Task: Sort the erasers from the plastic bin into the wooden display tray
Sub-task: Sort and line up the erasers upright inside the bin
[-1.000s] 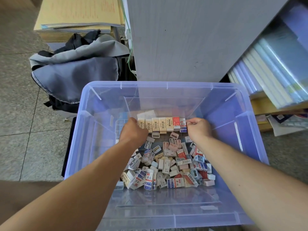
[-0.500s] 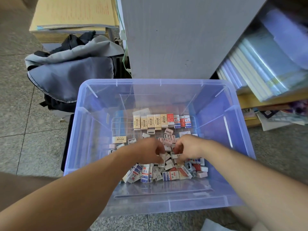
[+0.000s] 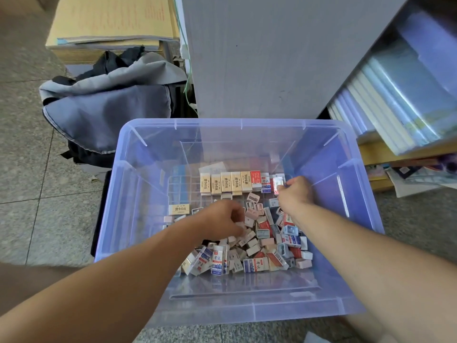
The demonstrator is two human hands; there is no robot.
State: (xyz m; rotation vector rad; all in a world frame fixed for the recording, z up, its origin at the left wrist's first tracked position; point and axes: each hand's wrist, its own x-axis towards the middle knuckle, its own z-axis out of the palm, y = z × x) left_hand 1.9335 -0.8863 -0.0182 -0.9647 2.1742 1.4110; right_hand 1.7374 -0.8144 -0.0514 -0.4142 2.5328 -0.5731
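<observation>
Step in hand: picking and lining up, all of it inside the plastic bin [image 3: 237,123]. No wooden tray is in view; the bin stands on the tiled floor [image 3: 37,169] in front of a grey cabinet [image 3: 272,58]. The erasers lie in two groups: a loose pile [image 3: 259,246] at the near middle of the bin's bottom, and a neat row [image 3: 230,181] standing side by side against the far part, tan wrappers to the left, red and blue ones to the right. One tan eraser [image 3: 178,209] lies alone, left of the pile. The right hand [image 3: 294,191] reaches to the right end of the row, back of the hand up, fingers curled and pinching a red-and-white eraser [image 3: 278,184], which touches or nearly touches the last one in line. The left hand [image 3: 222,219] is over the far edge of the pile, knuckles up, fingers bent down among the pieces; whether they grip one I cannot tell. Both forearms come in over the near rim. Judgement: sorting is early, since most pieces are in the heap. The next move likely calls for seating the pinched eraser upright and flush with its neighbour without tipping the row, then working one piece free of the heap.
</observation>
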